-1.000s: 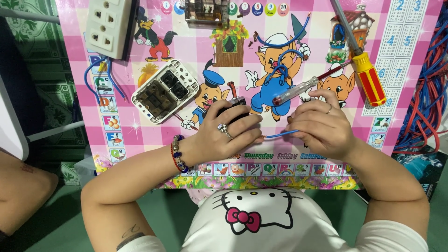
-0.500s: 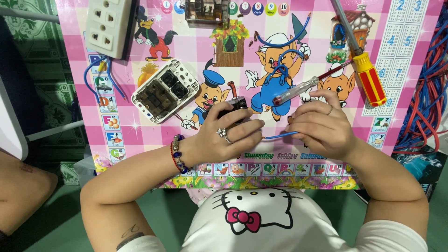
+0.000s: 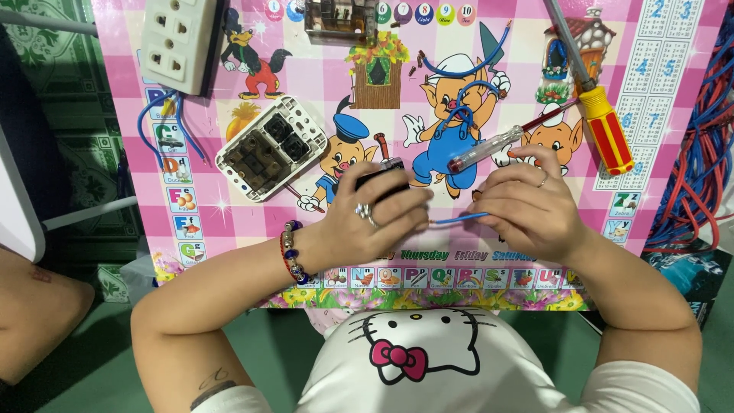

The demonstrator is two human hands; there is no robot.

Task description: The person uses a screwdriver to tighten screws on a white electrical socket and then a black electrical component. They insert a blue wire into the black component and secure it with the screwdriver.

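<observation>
The left hand (image 3: 367, 222) is curled shut around a small black component (image 3: 382, 174), of which only the top edge shows above the knuckles. The right hand (image 3: 527, 203) sits just beside it, fingers drawn together and pinching a thin blue wire (image 3: 457, 219) that bridges the gap between the two hands. Both rest on the pink chequered worktop (image 3: 306, 76), with its cartoon print. Taking the black component as landmark: an opened white switch module (image 3: 261, 147) lies to its upper left, and further up that way a white socket block (image 3: 177, 42) with blue leads hanging below it. To its right, just above the right hand, lies a clear-handled tester screwdriver (image 3: 497, 145); further right is a red and yellow screwdriver (image 3: 604, 126). Short blue wire offcuts (image 3: 462, 107) lie above the component, and red and blue cable bundles (image 3: 699, 145) hang at the worktop's far right edge
</observation>
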